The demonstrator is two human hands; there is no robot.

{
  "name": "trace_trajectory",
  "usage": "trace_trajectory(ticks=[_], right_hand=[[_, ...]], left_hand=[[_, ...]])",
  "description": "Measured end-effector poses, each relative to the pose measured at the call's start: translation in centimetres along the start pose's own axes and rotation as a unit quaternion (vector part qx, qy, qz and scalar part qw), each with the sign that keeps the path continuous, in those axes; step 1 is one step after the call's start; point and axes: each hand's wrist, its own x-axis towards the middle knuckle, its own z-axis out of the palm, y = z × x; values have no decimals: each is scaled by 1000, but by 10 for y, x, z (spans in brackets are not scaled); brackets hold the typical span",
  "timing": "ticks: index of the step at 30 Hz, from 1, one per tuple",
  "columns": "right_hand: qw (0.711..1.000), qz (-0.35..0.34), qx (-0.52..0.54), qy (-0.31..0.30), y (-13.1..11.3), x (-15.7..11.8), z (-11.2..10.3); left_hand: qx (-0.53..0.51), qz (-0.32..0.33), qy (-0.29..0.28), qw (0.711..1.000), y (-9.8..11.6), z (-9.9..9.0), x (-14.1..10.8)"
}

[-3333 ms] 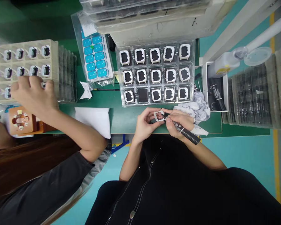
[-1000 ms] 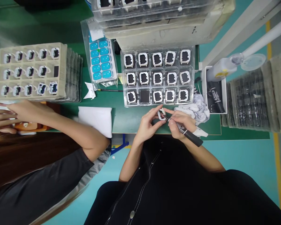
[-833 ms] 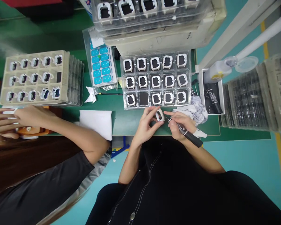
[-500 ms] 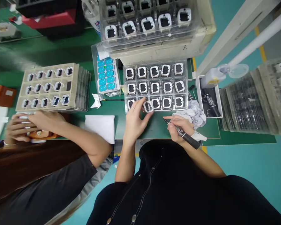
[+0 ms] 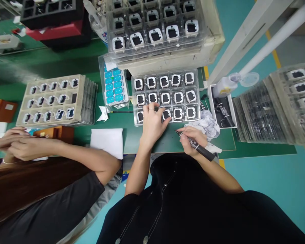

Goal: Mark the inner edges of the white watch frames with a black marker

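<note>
My left hand reaches over the front row of a clear plastic tray, palm down. Its thumb and a fingertip close about a white square frame with a dark centre, which sits in the tray. The fingers cover the pocket to its left. In my right hand is a black marker, held like a pen. Its uncapped tip points left and away from me, in front of the tray and apart from the frames. More such frames fill the tray's visible pockets.
A crumpled cloth and a white box with markers lie to the right. Stacked trays stand beyond. Behind is a raised tray stack. A co-worker's hands are at left, near a beige tray.
My left hand has brought the frame it held from the tray's front edge down over the tray, and its fingers have curled. The marker stays nearly still. The co-worker's hands have shifted left.
</note>
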Motion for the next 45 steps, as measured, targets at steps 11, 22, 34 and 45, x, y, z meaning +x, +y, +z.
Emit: trace_trajectory(ticks=[11, 22, 34, 45], right_hand=[[997, 50, 25, 56, 0, 1, 2], [997, 64, 13, 45, -1, -2, 2], [992, 115, -29, -47, -2, -3, 3], [990, 90, -59, -92, -7, 6, 3]], left_hand=[[-243, -34, 64, 967, 19, -3, -11], [-502, -238, 87, 827, 35, -2, -67], [-459, -228, 15, 859, 47, 29, -86], [-423, -181, 26, 888, 44, 35, -93]])
